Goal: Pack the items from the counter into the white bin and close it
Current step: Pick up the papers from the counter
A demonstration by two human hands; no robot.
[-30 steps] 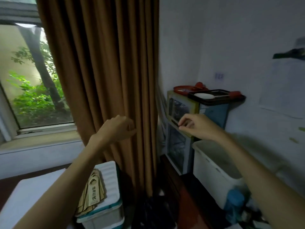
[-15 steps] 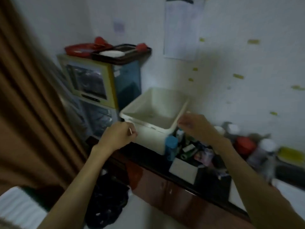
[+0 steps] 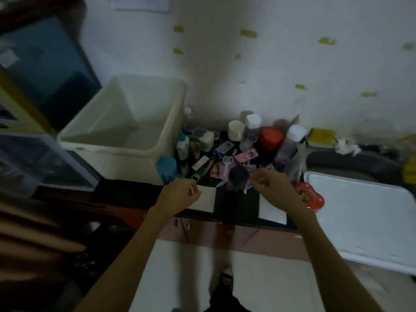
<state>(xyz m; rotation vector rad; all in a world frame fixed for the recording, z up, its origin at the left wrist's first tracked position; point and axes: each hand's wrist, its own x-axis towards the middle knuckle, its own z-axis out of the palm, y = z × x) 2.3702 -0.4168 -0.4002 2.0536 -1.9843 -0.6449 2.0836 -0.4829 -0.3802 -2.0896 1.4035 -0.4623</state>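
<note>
The view has swung down from the curtain: the white bin (image 3: pixel 126 122) now sits open at the counter's (image 3: pixel 135 194) left end, its lid (image 3: pixel 369 217) lying flat to the right. Clutter (image 3: pixel 225 152) fills the middle. Left hand (image 3: pixel 180 195) pinches a thin white stick (image 3: pixel 192 190); right hand (image 3: pixel 273 188), fingers curled, hovers over the clutter — grip unclear.

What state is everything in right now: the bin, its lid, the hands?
White bin: open, looks empty.
Flat white lid: off, lying right of the clutter.
Left hand: curled, pinching a small white stick.
Right hand: curled over the clutter, grip unclear.
</note>
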